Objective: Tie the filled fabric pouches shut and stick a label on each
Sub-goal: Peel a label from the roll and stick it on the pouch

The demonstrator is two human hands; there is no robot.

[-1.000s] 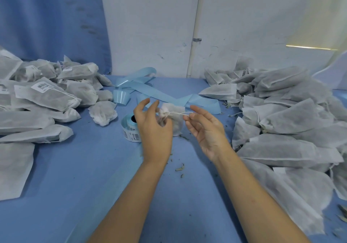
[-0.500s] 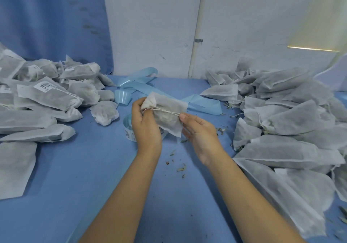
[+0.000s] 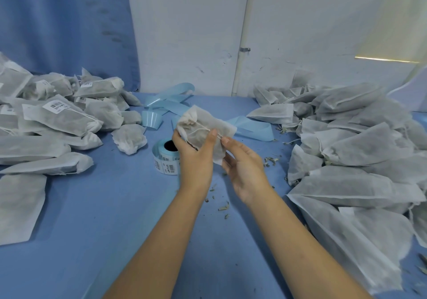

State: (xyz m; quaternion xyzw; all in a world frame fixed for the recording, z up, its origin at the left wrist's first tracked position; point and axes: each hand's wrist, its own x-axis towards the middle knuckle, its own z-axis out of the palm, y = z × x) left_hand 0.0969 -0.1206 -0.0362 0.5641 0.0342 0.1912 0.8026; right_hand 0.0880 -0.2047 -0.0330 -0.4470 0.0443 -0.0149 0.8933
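A grey-white fabric pouch (image 3: 209, 126) filled with dried herbs hangs in the air over the middle of the blue table (image 3: 92, 206). My left hand (image 3: 195, 157) grips it from below, thumb and fingers around its gathered neck. A thin white drawstring (image 3: 203, 129) runs across the pouch. My right hand (image 3: 245, 167) pinches the string's end at its fingertips beside the pouch's lower right edge. A roll of barcode labels (image 3: 166, 159) on pale blue backing stands on the table just left of my left hand.
A heap of pouches (image 3: 351, 151) fills the right side. Labelled, tied pouches (image 3: 60, 118) lie piled at the left. Loose blue backing strips (image 3: 171, 104) curl behind the pouch. Dried herb crumbs (image 3: 223, 207) are scattered below my hands. A white wall stands behind.
The pouch has turned and risen slightly, its gathered neck now at the upper left. My right hand slid down along the string toward the pouch's lower right; my left hand stayed holding it.
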